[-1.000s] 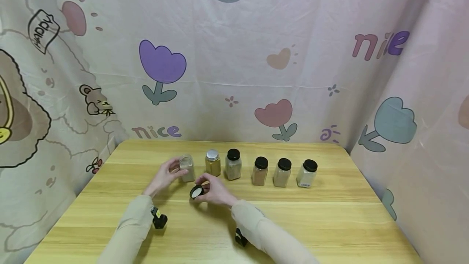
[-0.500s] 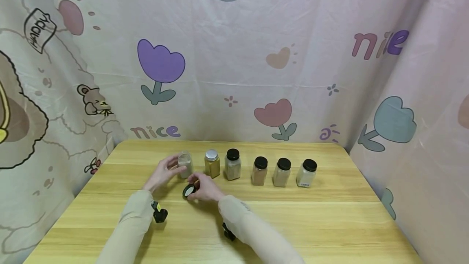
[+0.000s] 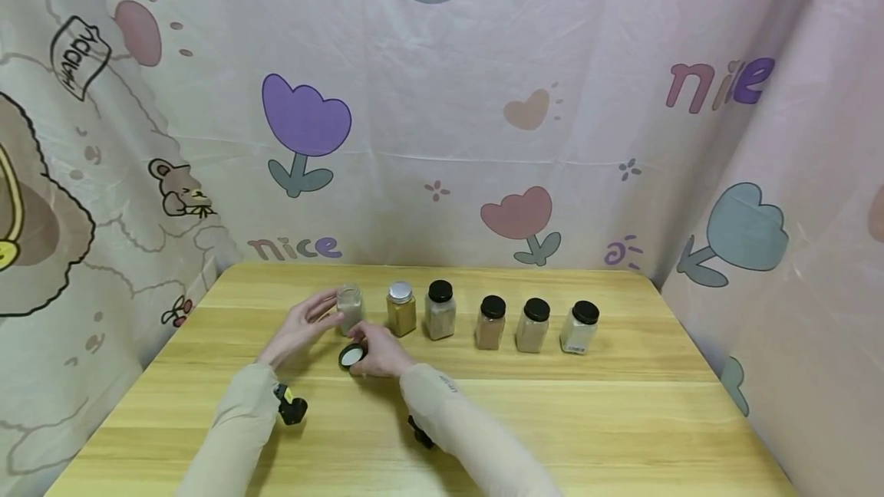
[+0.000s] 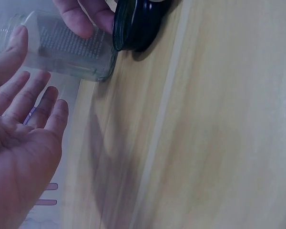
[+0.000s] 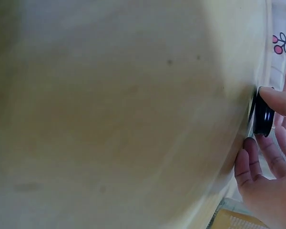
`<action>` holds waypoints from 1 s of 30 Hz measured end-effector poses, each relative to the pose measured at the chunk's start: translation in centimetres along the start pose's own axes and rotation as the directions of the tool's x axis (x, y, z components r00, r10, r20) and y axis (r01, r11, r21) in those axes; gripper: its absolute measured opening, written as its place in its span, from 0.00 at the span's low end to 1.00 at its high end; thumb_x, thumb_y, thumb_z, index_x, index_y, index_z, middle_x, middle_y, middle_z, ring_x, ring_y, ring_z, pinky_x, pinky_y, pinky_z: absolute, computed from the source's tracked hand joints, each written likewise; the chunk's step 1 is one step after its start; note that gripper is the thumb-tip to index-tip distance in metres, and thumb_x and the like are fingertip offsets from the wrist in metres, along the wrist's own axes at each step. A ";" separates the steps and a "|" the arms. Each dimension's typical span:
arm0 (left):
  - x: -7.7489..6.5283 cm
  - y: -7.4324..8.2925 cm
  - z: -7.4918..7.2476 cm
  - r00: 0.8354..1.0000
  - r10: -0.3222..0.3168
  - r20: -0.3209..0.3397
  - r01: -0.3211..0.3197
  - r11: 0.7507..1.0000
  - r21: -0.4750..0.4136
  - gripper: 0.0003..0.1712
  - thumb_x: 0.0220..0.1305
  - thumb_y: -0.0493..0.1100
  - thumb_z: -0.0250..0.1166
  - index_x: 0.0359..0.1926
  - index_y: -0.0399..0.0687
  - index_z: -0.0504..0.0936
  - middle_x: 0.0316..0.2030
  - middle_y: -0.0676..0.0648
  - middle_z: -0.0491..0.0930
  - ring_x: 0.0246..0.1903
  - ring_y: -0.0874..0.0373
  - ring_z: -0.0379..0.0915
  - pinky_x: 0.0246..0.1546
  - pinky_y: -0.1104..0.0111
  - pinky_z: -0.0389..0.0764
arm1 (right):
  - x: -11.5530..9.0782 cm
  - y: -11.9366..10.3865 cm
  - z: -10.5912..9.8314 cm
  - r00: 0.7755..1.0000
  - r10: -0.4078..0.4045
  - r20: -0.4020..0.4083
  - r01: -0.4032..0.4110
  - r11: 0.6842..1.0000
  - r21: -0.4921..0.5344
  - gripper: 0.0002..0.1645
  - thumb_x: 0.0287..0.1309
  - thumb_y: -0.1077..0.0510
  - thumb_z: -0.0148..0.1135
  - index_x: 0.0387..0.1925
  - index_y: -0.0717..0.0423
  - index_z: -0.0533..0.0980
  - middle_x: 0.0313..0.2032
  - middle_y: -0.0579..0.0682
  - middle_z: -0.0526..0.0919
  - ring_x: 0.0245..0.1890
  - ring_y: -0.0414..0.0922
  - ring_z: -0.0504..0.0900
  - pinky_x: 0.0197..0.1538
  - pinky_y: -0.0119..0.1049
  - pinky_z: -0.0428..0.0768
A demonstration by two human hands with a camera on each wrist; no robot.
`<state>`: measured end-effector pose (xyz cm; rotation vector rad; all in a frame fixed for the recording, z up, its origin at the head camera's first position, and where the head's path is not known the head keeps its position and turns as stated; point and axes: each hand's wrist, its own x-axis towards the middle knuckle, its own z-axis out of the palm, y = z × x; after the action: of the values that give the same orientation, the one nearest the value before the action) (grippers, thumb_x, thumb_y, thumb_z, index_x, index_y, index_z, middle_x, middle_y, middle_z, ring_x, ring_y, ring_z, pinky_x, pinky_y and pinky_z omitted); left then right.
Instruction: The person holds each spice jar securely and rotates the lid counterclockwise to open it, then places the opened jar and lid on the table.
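A glass jar (image 3: 350,311) without a lid, with greyish contents, stands upright at the left end of the row. My left hand (image 3: 301,328) is just left of it; in the left wrist view its fingers (image 4: 34,98) are spread and relaxed, and the thumb overlaps the jar near its neck. In front of the jar, my right hand (image 3: 381,351) pinches a black lid (image 3: 352,357) between thumb and fingers, its white liner facing up. The lid (image 5: 264,114) is low, close over the wooden table in the right wrist view.
Right of the open jar stand a silver-lidded jar (image 3: 401,311) with yellow contents and several black-lidded jars, including a grey one (image 3: 440,313) and a brown one (image 3: 490,324). A patterned curtain (image 3: 428,136) hangs behind the table (image 3: 587,420).
My right hand has moved left with the lid, down in front of the open jar. The jar has shifted slightly back and left, and my left hand has drawn a little to the left.
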<state>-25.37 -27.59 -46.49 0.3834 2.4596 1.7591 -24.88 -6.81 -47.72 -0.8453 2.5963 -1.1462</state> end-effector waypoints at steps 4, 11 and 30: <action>-0.2 -0.2 -0.1 1.000 -0.001 -0.009 0.001 1.000 -0.016 0.41 0.72 0.45 0.62 0.77 0.39 0.53 0.76 0.31 0.54 0.75 0.32 0.51 0.75 0.38 0.56 | 0.3 -0.1 0.2 1.000 0.002 -0.005 -0.002 0.998 -0.066 0.32 0.47 0.64 0.78 0.55 0.56 0.76 0.50 0.51 0.84 0.49 0.43 0.82 0.54 0.26 0.80; -0.1 -0.1 0.0 1.000 -0.008 -0.021 0.008 1.000 -0.011 0.41 0.72 0.46 0.62 0.77 0.38 0.53 0.76 0.31 0.53 0.76 0.32 0.50 0.76 0.39 0.55 | 0.2 -0.2 0.1 1.000 -0.018 -0.009 0.017 0.994 -0.104 0.32 0.47 0.63 0.78 0.55 0.57 0.76 0.50 0.52 0.85 0.50 0.43 0.82 0.56 0.26 0.80; -0.8 0.9 1.0 0.988 -0.025 -0.153 0.023 1.000 -0.018 0.46 0.68 0.44 0.67 0.76 0.35 0.50 0.73 0.29 0.59 0.73 0.33 0.56 0.78 0.42 0.56 | -2.4 1.3 -2.4 0.999 -0.035 0.009 0.035 0.999 -0.006 0.37 0.49 0.61 0.78 0.61 0.57 0.73 0.58 0.56 0.82 0.52 0.48 0.83 0.55 0.28 0.81</action>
<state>-24.21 -26.60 -46.02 0.2237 2.5377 1.8638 -24.35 -3.28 -47.16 -0.8983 2.5889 -1.1420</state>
